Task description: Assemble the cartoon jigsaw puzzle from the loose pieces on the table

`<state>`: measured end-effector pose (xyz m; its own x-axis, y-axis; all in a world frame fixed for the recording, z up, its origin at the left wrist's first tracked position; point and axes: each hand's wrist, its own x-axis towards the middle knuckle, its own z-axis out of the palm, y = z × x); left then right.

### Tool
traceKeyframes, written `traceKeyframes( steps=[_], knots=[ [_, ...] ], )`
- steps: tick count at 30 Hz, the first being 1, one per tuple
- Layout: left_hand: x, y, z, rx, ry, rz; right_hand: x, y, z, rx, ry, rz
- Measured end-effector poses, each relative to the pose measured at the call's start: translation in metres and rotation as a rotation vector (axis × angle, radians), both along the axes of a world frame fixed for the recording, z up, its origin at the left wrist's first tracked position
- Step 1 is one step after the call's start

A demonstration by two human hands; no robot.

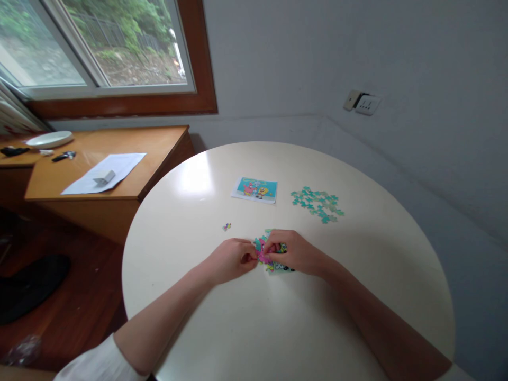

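Observation:
A partly joined jigsaw puzzle point(281, 268) with pink, green and yellow parts lies on the white round table point(254, 328), largely covered by my hands. My left hand point(234, 259) is closed, its fingertips pinched at the puzzle's left edge. Over the puzzle's middle, my right hand point(293, 251) pinches with thumb and forefinger at the pink part. Whatever either pinch holds is too small and covered to make out. A picture card point(256, 190) showing a pink and a yellow cartoon figure lies beyond the hands.
Loose teal puzzle pieces point(317, 202) are spread at the table's back right. A few small coloured pieces point(226, 227) lie left of the puzzle. A wooden desk point(162, 153) at the left bears white paper point(123, 164) and a white plate point(50, 139). Walls stand behind and to the right.

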<state>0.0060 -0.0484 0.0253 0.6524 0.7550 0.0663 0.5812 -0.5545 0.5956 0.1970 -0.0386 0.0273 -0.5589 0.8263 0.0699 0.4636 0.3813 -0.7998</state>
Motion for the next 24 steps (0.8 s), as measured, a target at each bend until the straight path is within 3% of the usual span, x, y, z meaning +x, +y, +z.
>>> traceKeyframes(
  steps=[24],
  knots=[
    [0.0009, -0.0005, 0.0003, -0.069, -0.079, 0.011, 0.0, 0.0008, -0.0023, 0.029, -0.045, 0.031]
  ],
)
